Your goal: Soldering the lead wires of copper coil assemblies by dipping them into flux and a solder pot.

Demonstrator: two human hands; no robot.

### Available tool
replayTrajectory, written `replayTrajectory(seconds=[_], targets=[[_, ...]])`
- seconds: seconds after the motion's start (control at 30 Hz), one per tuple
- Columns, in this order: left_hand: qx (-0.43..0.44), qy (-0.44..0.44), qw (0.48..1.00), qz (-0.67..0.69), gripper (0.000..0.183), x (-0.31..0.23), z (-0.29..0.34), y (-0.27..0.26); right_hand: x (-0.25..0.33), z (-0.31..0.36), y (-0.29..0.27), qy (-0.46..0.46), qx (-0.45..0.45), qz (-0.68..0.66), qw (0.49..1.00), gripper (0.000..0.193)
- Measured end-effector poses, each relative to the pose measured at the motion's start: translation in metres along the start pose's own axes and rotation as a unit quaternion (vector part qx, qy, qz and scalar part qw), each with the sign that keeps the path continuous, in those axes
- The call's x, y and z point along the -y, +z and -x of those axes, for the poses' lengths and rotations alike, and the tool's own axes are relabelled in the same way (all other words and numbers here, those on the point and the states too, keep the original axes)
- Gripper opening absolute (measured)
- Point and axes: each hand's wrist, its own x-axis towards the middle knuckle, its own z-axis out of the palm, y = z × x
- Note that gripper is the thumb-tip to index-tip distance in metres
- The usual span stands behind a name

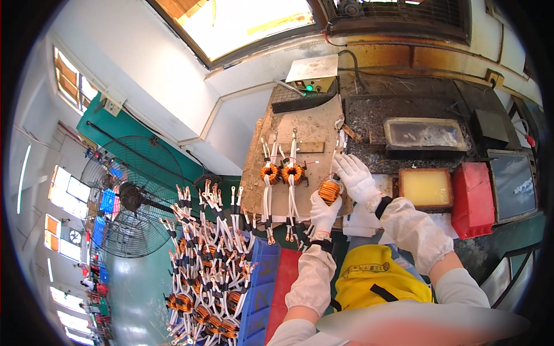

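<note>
In my white-gloved left hand [324, 211] is a ring-shaped coil [330, 192] wound with copper wire, held near the front edge of the workbench. My right hand [356, 177], also gloved in white, lies beside the coil's upper right with its fingers stretched out. Whether its palm touches the coil's leads I cannot tell. To the left, two more copper coils, a left one [269, 173] and a right one [293, 172], lie on a brown board [314, 163]. Their white leads with ring terminals stretch toward and away from me.
A blue crate [261, 288] at lower left is heaped with similar coils. A solder pot [425, 135], a tray of yellowish material [426, 188] and a red bin [474, 199] stand at right. Behind the board sits a control box [314, 72]. A large fan [131, 197] stands left.
</note>
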Motion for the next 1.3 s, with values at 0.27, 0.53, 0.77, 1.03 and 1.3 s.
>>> replayTrajectory(seconds=[0.27, 0.53, 0.77, 1.03, 1.3], targets=[[-0.047, 0.037, 0.998, 0.029, 0.071, 0.010, 0.004, 0.005, 0.017, -0.023, -0.018, -0.034, -0.037, -0.045, 0.998, 0.054], [-0.065, 0.066, 0.994, 0.064, 0.067, 0.020, 0.005, 0.009, 0.026, -0.025, -0.019, -0.055, -0.038, -0.026, 0.997, 0.054], [-0.052, 0.038, 0.997, 0.030, 0.065, 0.004, 0.014, 0.007, 0.012, 0.008, -0.015, -0.027, 0.002, -0.025, 0.999, 0.052], [-0.157, 0.209, 0.965, 0.037, 0.062, 0.027, 0.027, 0.032, 0.027, 0.038, -0.124, 0.030, 0.043, -0.161, 0.986, 0.050], [-0.183, 0.283, 0.941, 0.009, 0.068, 0.034, 0.029, 0.041, -0.041, 0.115, -0.193, 0.212, -0.075, -0.137, 0.965, 0.049]])
